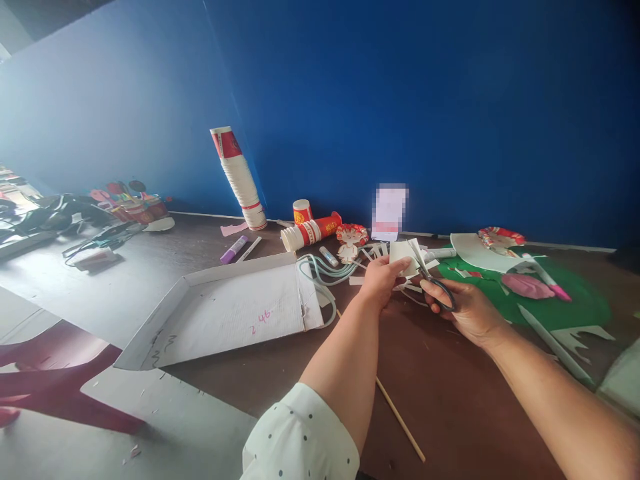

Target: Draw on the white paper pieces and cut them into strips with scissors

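Between the thumb and fingers of my left hand (pixel 381 280) is a small piece of white paper (pixel 403 252). My right hand (pixel 467 310) grips a pair of scissors (pixel 443 293) by the dark handles, with fingers through the loops. The scissor blades lie at the right edge of the paper; whether they are cutting into it I cannot tell. White paper strips lie on the table behind and under my hands. Just past my left hand is a cut-out paper figure (pixel 349 252) with a red and white ring around its head.
A shallow white cardboard box (pixel 240 300) sits left of my arms. Behind it are a tall leaning stack of paper cups (pixel 240 180), fallen red cups (pixel 315 230) and a purple glue stick (pixel 234 249). A wooden stick (pixel 400 420) lies near me. At right is a green sheet (pixel 590 300).
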Motion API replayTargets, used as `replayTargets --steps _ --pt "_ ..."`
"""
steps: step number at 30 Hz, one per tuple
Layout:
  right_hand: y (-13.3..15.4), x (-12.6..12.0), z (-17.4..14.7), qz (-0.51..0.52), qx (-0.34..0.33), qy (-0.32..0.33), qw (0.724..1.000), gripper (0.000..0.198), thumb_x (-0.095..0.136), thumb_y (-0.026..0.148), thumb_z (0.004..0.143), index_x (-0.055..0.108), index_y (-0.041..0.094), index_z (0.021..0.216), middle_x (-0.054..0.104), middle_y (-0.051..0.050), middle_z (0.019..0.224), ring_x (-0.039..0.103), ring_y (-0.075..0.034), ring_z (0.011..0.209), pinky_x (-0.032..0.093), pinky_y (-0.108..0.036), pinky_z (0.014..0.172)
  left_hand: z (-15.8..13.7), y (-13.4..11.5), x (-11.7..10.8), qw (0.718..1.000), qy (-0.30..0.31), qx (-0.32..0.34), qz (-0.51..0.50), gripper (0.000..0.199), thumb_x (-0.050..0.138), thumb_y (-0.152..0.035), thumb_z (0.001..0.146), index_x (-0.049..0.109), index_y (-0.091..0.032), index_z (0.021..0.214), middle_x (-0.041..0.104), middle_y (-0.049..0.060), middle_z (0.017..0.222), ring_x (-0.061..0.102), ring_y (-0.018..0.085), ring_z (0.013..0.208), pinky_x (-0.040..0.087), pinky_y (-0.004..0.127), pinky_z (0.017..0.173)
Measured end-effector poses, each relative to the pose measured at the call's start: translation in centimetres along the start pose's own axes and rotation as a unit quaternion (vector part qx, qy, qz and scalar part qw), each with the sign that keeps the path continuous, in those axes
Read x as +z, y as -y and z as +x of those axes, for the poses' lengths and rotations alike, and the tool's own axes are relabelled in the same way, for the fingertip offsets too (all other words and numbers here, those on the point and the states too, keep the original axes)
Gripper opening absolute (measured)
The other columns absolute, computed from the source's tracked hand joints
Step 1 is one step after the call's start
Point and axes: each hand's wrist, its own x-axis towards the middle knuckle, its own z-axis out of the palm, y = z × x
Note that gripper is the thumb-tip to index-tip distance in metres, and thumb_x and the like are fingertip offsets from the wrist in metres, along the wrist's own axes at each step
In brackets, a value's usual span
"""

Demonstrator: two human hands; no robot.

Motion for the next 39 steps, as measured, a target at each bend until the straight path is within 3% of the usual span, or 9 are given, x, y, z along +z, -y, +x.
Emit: replayTargets --steps 6,11,16,20,23,25,27,30,39 --pt "-0.4 -0.3 0.1 -0.003 0.007 0.015 1.0 0.052 0.08 0.072 0.066 0.077 0.021 0.076 0.061 -0.002 0.071 0.052 -0.013 0.06 0.037 -0.025 0.049 0.1 -0.1 0.0 1.0 -0.019 -0.006 0.021 0.019 0.081 -0.028 0.069 0.076 -0.016 0.082 0.073 0.007 0.081 0.062 0.013 0.07 0.047 0.026 0.068" --pt "0.1 -0.6 -0.6 -0.029 0.027 0.043 0.998 0.054 0.08 0.073 0.066 0.079 0.021 0.085 0.063 -0.002 0.07 0.055 -0.015 0.059 0.037 -0.026 0.048 0.8 0.3 -0.3 0.997 -0.059 0.039 0.005 0.022 0.082 -0.032 0.069 0.074 -0.017 0.083 0.071 0.004 0.08 0.059 0.011 0.067 0.045 0.024 0.065" --pt "0.5 -1.2 -1.2 -0.037 0.03 0.073 0.996 0.047 0.08 0.066 0.071 0.073 0.021 0.078 0.061 0.0 0.066 0.053 -0.012 0.055 0.041 -0.028 0.052 1.1 0.2 -0.5 0.99 -0.124 0.071 -0.019 0.02 0.079 -0.031 0.071 0.073 -0.019 0.086 0.072 0.003 0.084 0.062 0.013 0.073 0.046 0.025 0.071" --pt "0.2 -1.4 -1.0 -0.022 -0.001 0.024 0.999 0.042 0.083 0.06 0.071 0.075 0.023 0.091 0.063 0.001 0.065 0.057 -0.014 0.058 0.044 -0.029 0.055 1.0 0.0 -0.5 0.987 -0.142 0.075 -0.018 0.021 0.079 -0.031 0.071 0.073 -0.018 0.087 0.072 0.003 0.085 0.063 0.013 0.075 0.047 0.026 0.074" --pt "0.3 -0.9 -1.0 0.005 -0.045 -0.06 0.997 0.043 0.085 0.058 0.07 0.077 0.026 0.098 0.066 0.001 0.066 0.063 -0.018 0.065 0.05 -0.031 0.063 0.7 0.1 -0.4 0.99 -0.118 0.076 -0.001 0.023 0.078 -0.034 0.073 0.073 -0.018 0.089 0.072 0.004 0.085 0.063 0.014 0.074 0.047 0.026 0.073" --pt "0.7 -0.4 -1.0 0.041 -0.065 -0.094 0.993 0.047 0.088 0.057 0.066 0.078 0.028 0.101 0.073 -0.002 0.078 0.07 -0.023 0.078 0.055 -0.035 0.073 0.5 0.2 -0.2 0.994 -0.084 0.066 0.025 0.027 0.079 -0.038 0.073 0.074 -0.018 0.091 0.072 0.004 0.083 0.061 0.013 0.072 0.047 0.026 0.072" --pt "0.9 0.1 -1.1 0.076 -0.08 -0.095 0.989 0.052 0.091 0.055 0.061 0.078 0.029 0.104 0.079 -0.005 0.09 0.073 -0.028 0.093 0.057 -0.04 0.084 0.3 0.4 -0.1 0.996 -0.053 0.047 0.058 0.032 0.082 -0.04 0.07 0.075 -0.017 0.091 0.071 0.004 0.08 0.059 0.013 0.069 0.045 0.027 0.07" --pt "0.7 0.3 -0.7 0.13 -0.091 -0.116 0.98 0.053 0.093 0.049 0.058 0.077 0.029 0.104 0.081 -0.004 0.094 0.074 -0.029 0.1 0.055 -0.042 0.091 -0.1 0.5 0.1 0.996 -0.014 0.029 0.086 0.038 0.085 -0.042 0.068 0.076 -0.016 0.094 0.072 0.005 0.083 0.06 0.013 0.071 0.044 0.027 0.069" --pt "-0.9 -0.5 0.4 0.165 -0.067 -0.128 0.976 0.052 0.094 0.038 0.056 0.074 0.028 0.103 0.079 0.0 0.079 0.075 -0.026 0.086 0.053 -0.036 0.076 -0.8 0.6 0.2 0.996 0.061 -0.02 0.062 0.044 0.09 -0.045 0.06 0.075 -0.013 0.086 0.072 0.007 0.082 0.06 0.014 0.071 0.041 0.027 0.069"
